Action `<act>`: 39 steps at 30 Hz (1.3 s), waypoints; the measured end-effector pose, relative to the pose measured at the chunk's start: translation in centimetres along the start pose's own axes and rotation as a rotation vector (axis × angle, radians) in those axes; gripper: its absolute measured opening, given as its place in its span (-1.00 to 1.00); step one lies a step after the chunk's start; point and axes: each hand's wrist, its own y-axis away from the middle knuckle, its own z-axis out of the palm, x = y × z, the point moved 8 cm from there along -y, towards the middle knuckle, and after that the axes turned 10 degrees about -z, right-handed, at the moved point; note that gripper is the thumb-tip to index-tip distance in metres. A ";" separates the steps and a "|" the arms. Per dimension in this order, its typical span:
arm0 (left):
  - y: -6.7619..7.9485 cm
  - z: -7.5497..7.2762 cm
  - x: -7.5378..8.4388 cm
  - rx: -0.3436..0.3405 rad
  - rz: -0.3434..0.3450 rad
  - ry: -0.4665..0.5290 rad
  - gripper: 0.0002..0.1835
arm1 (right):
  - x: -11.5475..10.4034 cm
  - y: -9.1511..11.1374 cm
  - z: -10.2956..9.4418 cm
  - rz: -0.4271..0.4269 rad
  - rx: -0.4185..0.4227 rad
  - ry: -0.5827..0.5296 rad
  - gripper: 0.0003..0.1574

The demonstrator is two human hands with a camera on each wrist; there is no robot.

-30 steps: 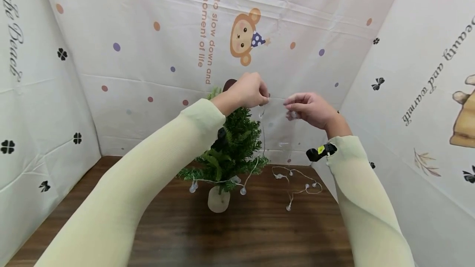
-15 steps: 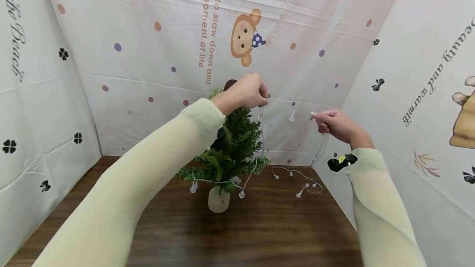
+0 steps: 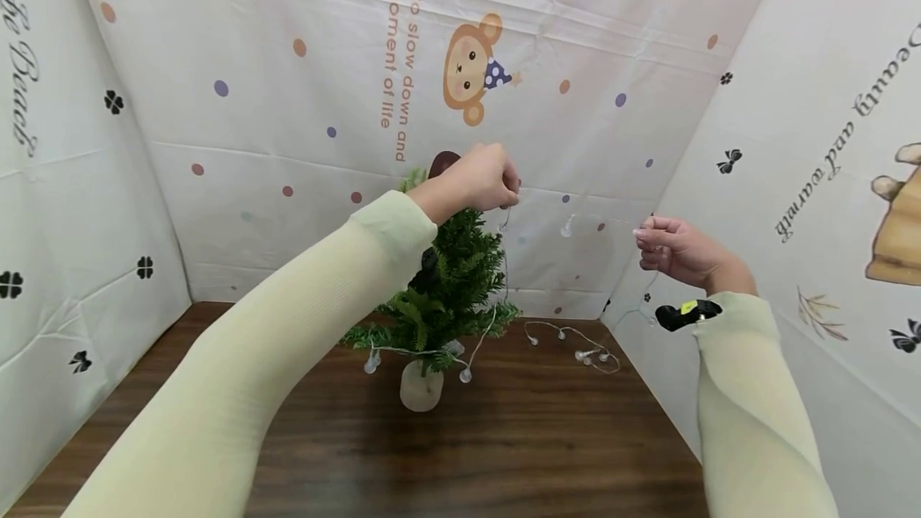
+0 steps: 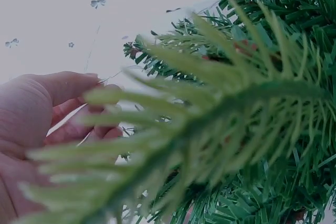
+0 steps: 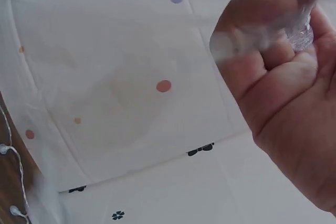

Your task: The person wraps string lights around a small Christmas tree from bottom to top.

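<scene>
A small green artificial Christmas tree (image 3: 464,270) stands upright on a round pale base (image 3: 420,387). Clear-bulb string lights (image 3: 403,351) drape across its lower branches. My left hand (image 3: 489,177), beside the upper right of the tree, pinches the thin wire between thumb and finger; a blurred branch (image 4: 205,114) partly covers that hand in the left wrist view. Out to the right, my right hand (image 3: 679,250) holds another stretch of wire, with a clear bulb (image 5: 300,36) against its curled fingers. Between the hands hangs one bulb (image 3: 566,227) on the stretched wire.
More of the light string (image 3: 561,332) lies loosely coiled on the dark wooden table (image 3: 504,454), right of the tree. Printed white cloth walls (image 3: 288,118) enclose the table behind and at both sides. A dark brown rounded piece (image 3: 444,161) shows at the treetop.
My right hand has moved right, away from the left hand, drawing the wire out and lifting some of the coil off the table. The left hand has stayed by the treetop.
</scene>
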 end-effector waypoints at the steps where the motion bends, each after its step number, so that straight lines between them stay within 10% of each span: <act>1: 0.0 0.0 0.0 -0.002 -0.002 0.001 -0.70 | 0.0 0.2 0.0 0.002 -0.017 -0.015 -0.52; 16: -0.2 -0.2 -0.8 0.014 -0.021 0.007 -0.72 | 1.1 3.6 -3.5 0.175 0.150 0.237 -0.52; 26: -0.5 0.4 0.0 -0.018 0.003 -0.034 -0.70 | -4.1 2.0 -3.0 -0.086 0.236 -0.100 -0.41; 39: -1.0 -0.5 -0.3 0.007 -0.083 -0.114 -0.63 | -10.7 -5.5 0.6 -0.181 0.546 -0.106 -0.71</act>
